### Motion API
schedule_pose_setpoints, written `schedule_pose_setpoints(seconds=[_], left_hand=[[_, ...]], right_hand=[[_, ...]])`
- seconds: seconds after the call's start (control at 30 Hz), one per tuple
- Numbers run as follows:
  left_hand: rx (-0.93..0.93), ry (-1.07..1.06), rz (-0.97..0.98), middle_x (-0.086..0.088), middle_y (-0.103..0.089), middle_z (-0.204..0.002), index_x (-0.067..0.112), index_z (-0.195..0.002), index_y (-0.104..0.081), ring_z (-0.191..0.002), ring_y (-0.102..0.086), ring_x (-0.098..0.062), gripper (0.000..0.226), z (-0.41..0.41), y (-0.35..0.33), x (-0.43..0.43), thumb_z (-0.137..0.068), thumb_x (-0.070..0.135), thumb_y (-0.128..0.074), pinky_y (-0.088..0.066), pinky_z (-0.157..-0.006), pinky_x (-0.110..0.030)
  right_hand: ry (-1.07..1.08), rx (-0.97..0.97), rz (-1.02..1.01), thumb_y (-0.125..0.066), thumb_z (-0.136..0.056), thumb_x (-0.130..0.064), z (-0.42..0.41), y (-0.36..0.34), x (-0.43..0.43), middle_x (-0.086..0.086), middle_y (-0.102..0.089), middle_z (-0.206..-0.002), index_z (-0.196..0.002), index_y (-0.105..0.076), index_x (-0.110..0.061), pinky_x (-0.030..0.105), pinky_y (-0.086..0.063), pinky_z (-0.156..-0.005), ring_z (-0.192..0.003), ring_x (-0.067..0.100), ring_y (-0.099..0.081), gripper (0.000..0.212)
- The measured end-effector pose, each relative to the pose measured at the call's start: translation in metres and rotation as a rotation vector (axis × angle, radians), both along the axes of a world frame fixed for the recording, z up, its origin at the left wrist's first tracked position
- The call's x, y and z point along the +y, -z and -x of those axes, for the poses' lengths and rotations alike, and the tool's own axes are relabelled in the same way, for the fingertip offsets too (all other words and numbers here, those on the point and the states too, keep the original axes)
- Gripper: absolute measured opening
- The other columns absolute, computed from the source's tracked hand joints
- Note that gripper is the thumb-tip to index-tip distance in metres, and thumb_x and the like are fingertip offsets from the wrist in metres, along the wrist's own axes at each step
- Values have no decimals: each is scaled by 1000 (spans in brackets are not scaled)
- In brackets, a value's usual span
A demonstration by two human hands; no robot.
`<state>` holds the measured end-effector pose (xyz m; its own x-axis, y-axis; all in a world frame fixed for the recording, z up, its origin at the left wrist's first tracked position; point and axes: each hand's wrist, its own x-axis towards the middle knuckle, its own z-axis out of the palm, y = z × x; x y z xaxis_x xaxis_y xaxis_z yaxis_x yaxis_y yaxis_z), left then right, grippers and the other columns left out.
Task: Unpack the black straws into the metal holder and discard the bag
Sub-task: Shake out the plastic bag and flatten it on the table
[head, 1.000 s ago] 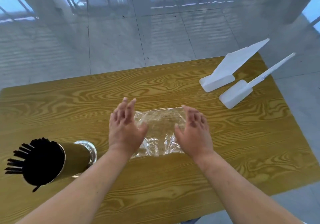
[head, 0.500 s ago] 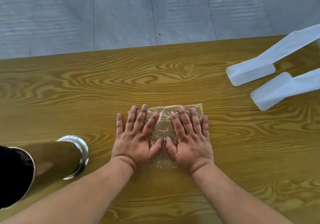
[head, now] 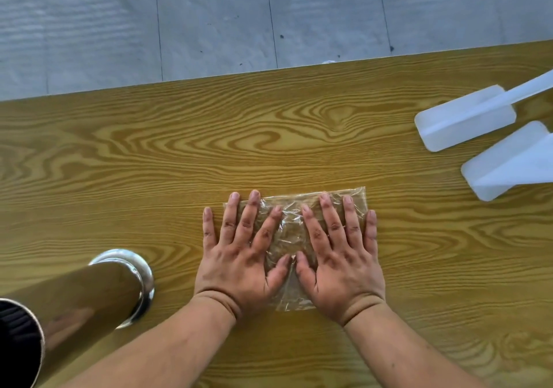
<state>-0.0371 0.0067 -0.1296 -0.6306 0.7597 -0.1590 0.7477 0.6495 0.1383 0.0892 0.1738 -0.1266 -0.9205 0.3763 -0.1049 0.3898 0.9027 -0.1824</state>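
Observation:
A clear, crinkled plastic bag (head: 291, 229) lies flat on the wooden table (head: 269, 148). My left hand (head: 239, 256) presses its left part with straight, spread fingers. My right hand (head: 338, 259) presses its right part the same way, thumbs almost touching. The bag looks empty. The metal holder (head: 89, 291) stands at the lower left, its shiny base toward the bag. The black straws (head: 15, 342) fill its mouth at the frame's left edge.
Two white plastic scoops lie at the table's right side, one (head: 466, 118) farther back and one (head: 508, 160) nearer. The table's far edge runs across the upper frame, with grey tiled floor (head: 209, 22) beyond it.
Both hands came down from hovering over the bag onto it and now press it flat. My head has tilted down and moved closer to the table.

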Motion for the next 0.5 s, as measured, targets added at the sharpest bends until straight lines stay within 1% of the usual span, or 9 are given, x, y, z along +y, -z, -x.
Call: schedule_pose_setpoints(seconds=[0.3,0.5], left_hand=[[11,11,11,-6,-6,-179,34,-166,-25,-164,-3,-37,86,0,2,-1,-92,73,-43,-7,-124,-74],[13,14,-4,-6,-5,-179,35,-166,-23,-164,-2,-36,84,0,3,-1,-94,74,-39,-6,-124,-73]], right_hand=[[-4,0,-11,-46,-97,-58,0,2,-1,8,-13,-179,-168,-28,-26,70,-8,-127,-164,40,-8,79],[-1,9,-18,-44,-98,-57,0,2,-1,8,-13,-179,-167,-27,-26,70,-8,-127,-164,39,-7,77]])
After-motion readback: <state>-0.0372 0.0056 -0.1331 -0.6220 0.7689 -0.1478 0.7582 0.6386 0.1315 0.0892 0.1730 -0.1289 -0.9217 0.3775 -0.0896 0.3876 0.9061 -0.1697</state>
